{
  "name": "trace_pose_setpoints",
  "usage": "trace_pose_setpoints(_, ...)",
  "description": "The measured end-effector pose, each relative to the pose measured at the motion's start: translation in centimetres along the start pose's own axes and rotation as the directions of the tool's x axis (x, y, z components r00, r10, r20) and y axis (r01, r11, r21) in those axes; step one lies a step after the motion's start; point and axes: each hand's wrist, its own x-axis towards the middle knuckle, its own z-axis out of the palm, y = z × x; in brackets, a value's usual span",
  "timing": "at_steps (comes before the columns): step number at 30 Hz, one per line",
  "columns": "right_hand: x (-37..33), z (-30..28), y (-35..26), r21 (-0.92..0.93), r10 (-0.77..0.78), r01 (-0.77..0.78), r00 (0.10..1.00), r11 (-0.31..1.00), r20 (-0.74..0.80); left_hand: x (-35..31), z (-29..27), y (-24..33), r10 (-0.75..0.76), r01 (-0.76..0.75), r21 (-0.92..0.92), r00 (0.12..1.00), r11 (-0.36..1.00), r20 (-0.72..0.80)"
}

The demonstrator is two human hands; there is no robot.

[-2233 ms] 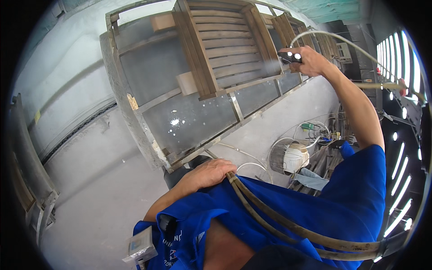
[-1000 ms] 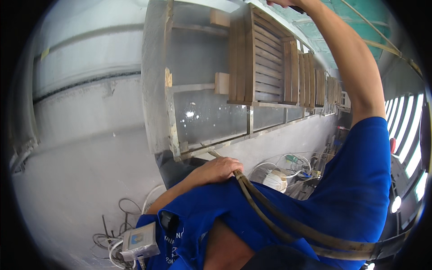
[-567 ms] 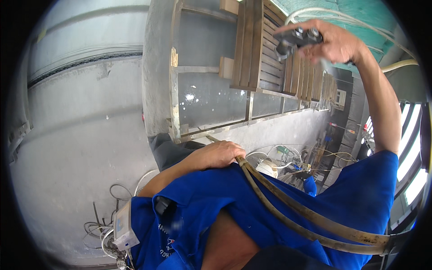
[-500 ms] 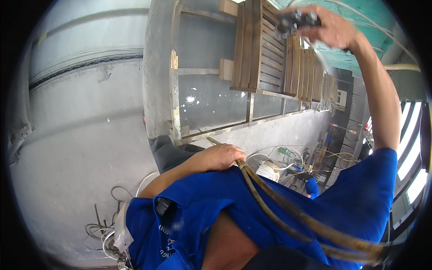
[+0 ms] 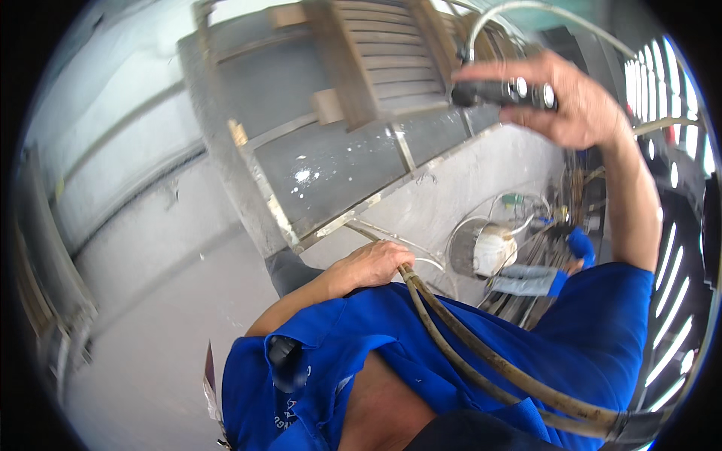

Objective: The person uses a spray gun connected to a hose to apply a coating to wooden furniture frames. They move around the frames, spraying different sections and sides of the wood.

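Note:
My right hand (image 5: 575,105) is raised at the upper right, its fingers wrapped round a dark spray gun (image 5: 496,94) with a pale hose (image 5: 485,22) running from it. Beyond the gun stands a brown slatted wooden piece (image 5: 402,64), apart from it. Low in front of my body, my left hand (image 5: 374,263) is closed round a pair of stained yellowish-brown hoses (image 5: 481,342). They sweep from this hand across my blue shirt to the lower right.
A metal frame (image 5: 271,199) with a paint-spotted dark panel (image 5: 316,161) carries the slatted pieces. A whitish bucket (image 5: 492,252) stands on the floor amid loose hoses. Near it is another person in blue (image 5: 579,244). A grey wall (image 5: 135,248) lies left.
The view has tilted and swung. My right hand, with the spray gun, has come down and away from the slatted piece. My left hand keeps its hold on the hoses.

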Motion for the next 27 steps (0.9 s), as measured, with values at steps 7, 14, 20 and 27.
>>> trace_pose_setpoints(7, -26.7, 21.6, 0.0, 0.706, 0.719, -0.372, 0.638, 0.603, -0.277, 5.5, 5.9, 2.2, -0.048, 0.023, 0.109, 0.972, 0.994, 0.23)
trace_pose_setpoints(14, -44.6, 50.9, -5.6, 0.837, 0.997, -0.545, 0.073, 0.037, 0.004, 19.6, 14.1, 7.4, 0.24, 0.413, -0.42, 0.42, 0.808, 0.875)
trace_pose_setpoints(20, -44.8, 63.3, -5.6, 0.725, 0.909, -0.643, 0.107, -0.246, 0.403, 31.9, 26.9, 18.0, 0.391, 0.711, -0.279, 0.007, 0.645, 0.92)
trace_pose_setpoints(27, -34.3, 70.0, 4.4, 0.609, 0.653, -0.769, 0.565, 0.195, 0.505, 38.7, 39.1, 23.1, 0.535, 0.933, -0.179, -0.017, 0.312, 0.845)
